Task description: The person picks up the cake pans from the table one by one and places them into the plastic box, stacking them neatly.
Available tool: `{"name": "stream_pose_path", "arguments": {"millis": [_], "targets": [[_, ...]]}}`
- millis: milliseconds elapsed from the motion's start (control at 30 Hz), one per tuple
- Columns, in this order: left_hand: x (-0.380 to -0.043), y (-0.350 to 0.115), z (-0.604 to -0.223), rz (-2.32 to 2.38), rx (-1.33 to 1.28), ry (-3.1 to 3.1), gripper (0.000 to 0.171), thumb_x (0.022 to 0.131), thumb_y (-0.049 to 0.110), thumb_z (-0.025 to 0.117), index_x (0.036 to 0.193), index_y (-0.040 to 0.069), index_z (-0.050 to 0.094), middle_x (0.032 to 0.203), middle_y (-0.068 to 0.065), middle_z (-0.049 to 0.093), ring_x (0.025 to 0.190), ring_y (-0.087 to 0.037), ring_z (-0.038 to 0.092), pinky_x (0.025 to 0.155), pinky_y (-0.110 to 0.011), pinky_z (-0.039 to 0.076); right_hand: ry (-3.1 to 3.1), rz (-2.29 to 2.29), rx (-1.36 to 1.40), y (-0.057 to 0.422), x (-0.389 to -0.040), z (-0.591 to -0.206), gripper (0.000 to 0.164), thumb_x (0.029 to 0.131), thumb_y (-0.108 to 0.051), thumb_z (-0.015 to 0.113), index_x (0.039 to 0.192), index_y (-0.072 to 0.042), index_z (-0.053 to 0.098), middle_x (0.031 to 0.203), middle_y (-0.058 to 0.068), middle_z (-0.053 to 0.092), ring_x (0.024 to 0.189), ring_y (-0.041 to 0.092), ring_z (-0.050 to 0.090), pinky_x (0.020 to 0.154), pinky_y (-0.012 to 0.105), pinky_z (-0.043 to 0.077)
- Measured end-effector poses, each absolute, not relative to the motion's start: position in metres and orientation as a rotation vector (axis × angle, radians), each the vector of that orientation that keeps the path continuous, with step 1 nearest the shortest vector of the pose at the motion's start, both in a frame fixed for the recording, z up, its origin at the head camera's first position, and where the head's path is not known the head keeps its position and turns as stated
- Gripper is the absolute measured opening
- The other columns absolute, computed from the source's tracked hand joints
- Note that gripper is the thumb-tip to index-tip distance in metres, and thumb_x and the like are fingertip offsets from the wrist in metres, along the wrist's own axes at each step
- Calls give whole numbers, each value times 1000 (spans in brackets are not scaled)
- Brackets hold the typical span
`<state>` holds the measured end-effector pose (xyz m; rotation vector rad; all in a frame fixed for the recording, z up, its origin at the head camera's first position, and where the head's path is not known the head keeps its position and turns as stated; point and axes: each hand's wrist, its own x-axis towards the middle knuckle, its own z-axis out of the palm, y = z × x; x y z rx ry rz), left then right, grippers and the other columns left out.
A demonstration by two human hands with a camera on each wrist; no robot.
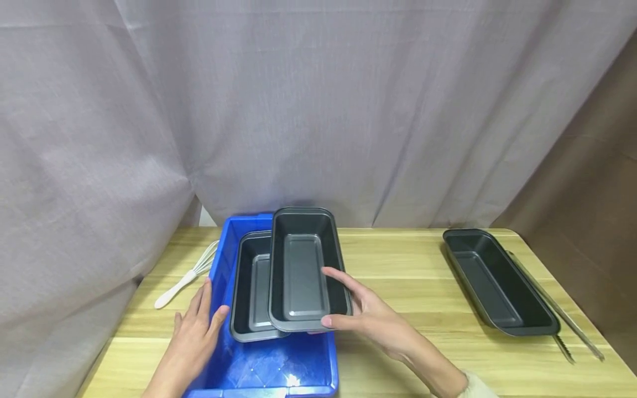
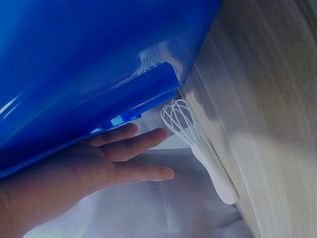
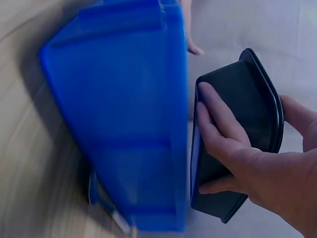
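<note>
My right hand (image 1: 375,320) grips a dark loaf pan (image 1: 304,276) at its near right corner, above a blue plastic bin (image 1: 278,365). In the right wrist view, fingers spread along the underside of this loaf pan (image 3: 237,94), beside the bin's outer wall. A second dark loaf pan (image 1: 247,315) is in the bin, partly hidden by the held one. My left hand (image 1: 191,334) rests at the bin's left rim with its fingers extended. In the left wrist view, those fingers lie against the bin (image 2: 79,99) and hold nothing.
A whisk (image 1: 186,279) with a pale handle lies on the wooden table (image 1: 398,265), left of the bin. At the right stands another dark loaf pan (image 1: 490,282), with a long thin metal utensil (image 1: 559,312) beside it. Grey curtain (image 1: 318,110) hangs behind.
</note>
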<state>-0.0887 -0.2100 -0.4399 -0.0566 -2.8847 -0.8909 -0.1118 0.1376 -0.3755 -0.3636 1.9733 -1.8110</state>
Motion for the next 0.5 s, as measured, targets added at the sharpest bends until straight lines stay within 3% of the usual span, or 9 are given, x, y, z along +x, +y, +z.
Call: {"name": "stream_pose_path", "arguments": {"millis": [33, 67, 167, 200, 233, 267, 300, 400, 500], "targets": [[-88, -210, -440, -888, -56, -2882, 71, 119, 31, 47, 170, -10, 19, 170, -39, 31, 154, -60, 38, 115, -92, 18, 1968, -1798, -362, 132, -114, -377, 90, 94, -18, 87, 171, -22, 40, 163, 24, 35, 115, 24, 55, 107, 29, 47], [-88, -210, -440, -887, -56, -2880, 71, 119, 32, 46, 170, -9, 20, 170, -39, 31, 154, -60, 38, 115, -92, 18, 1965, -1786, -367, 126, -115, -379, 90, 94, -18, 87, 171, -22, 41, 162, 24, 36, 112, 30, 53, 109, 33, 47], [-87, -210, -441, -882, -56, -2869, 70, 119, 32, 45, 170, -10, 21, 170, -39, 31, 154, -60, 38, 114, -92, 18, 1895, -1784, -383, 112, -120, -383, 90, 95, -17, 86, 172, -21, 39, 171, 22, 32, 146, 32, 46, 129, 51, 35], [-87, -210, -441, -881, -57, -2866, 70, 120, 32, 45, 170, -10, 21, 170, -39, 31, 154, -60, 38, 114, -92, 18, 1876, -1782, -384, 108, -122, -385, 90, 95, -17, 85, 172, -21, 38, 171, 22, 31, 147, 34, 45, 130, 57, 33], [-87, -210, -441, -882, -57, -2861, 69, 120, 32, 45, 170, -10, 22, 170, -39, 31, 154, -60, 38, 114, -92, 18, 1822, -1796, -386, 104, -124, -387, 91, 96, -15, 84, 173, -20, 36, 166, 27, 37, 141, 41, 55, 129, 58, 35], [-87, -210, -441, -881, -57, -2857, 69, 120, 32, 45, 170, -10, 22, 170, -39, 31, 154, -60, 38, 114, -92, 18, 1756, -1819, -389, 100, -125, -389, 92, 97, -12, 83, 173, -18, 33, 177, 25, 24, 155, 45, 44, 132, 60, 30], [-87, -210, -441, -881, -59, -2853, 69, 120, 31, 45, 170, -10, 23, 170, -39, 32, 154, -60, 38, 114, -93, 19, 1685, -1838, -385, 97, -126, -390, 93, 97, -8, 81, 174, -16, 29, 174, 28, 30, 161, 47, 35, 134, 60, 26], [-86, -210, -442, -881, -65, -2842, 68, 120, 32, 45, 169, -10, 24, 170, -39, 33, 154, -60, 39, 113, -93, 19, 1543, -1856, -374, 88, -129, -396, 95, 100, -1, 76, 176, -13, 20, 151, 34, 56, 129, 54, 69, 126, 51, 44], [-85, -210, -441, -881, -67, -2834, 67, 120, 31, 44, 169, -11, 24, 170, -39, 33, 154, -60, 38, 113, -93, 20, 1524, -1840, -374, 80, -133, -399, 95, 100, 0, 74, 176, -12, 18, 131, 32, 71, 114, 49, 78, 128, 52, 41]]}}
